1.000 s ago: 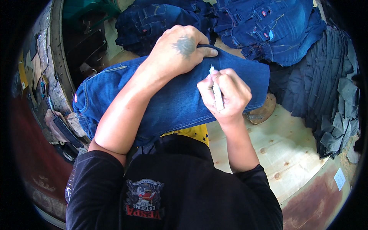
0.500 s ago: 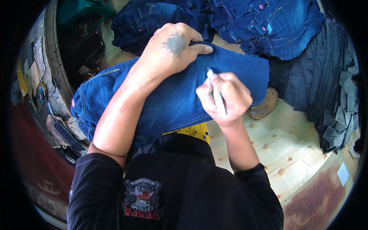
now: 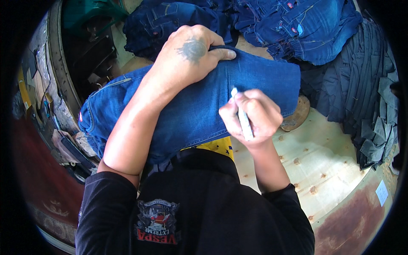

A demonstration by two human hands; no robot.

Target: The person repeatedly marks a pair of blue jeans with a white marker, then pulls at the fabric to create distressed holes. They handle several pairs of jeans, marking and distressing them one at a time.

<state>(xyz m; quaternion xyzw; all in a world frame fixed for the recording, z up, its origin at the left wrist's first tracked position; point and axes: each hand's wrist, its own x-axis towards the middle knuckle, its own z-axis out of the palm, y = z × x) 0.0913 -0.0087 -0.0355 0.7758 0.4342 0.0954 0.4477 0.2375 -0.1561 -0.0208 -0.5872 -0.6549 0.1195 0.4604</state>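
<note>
Softly faded blue, the denim garment (image 3: 191, 112) points lengthwise from nine to three o'clock; left hand (image 3: 191, 55) pinches its edge, right hand (image 3: 257, 114) grips a whitish pen (image 3: 245, 124).

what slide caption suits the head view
Left hand grips a folded blue denim garment while the right hand holds a slim white stick.

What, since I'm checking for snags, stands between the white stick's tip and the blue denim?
Nothing visible does. The right hand holds the white stick with its tip over uncovered blue denim, though whether it touches is unclear. The left hand grips the denim's far edge, clear of the tip.
</note>
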